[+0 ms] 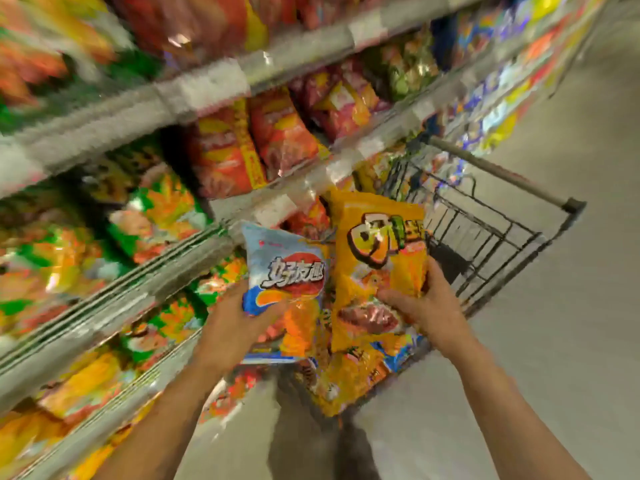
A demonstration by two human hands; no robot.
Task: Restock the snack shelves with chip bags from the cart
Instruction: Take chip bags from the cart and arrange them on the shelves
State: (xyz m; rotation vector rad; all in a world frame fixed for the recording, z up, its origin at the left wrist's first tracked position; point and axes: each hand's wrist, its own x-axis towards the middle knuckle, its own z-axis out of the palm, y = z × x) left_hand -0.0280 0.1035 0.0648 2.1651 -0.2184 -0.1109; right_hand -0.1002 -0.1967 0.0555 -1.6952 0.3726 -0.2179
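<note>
Above wire cart (491, 233): left hand (239, 320) grips pale-blue chip bag (285, 268), right hand (427, 306) grips yellow chip bag (379, 247). Neither shelved yet; more bags (349, 379) below. Snack shelves (145, 271) look largely full; restock judged mid-course.

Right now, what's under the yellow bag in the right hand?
Below the yellow bag, held by the right hand, lie more orange-yellow bags in the wire cart. How many, and what lies deeper in the cart, is covered by both held bags.
</note>
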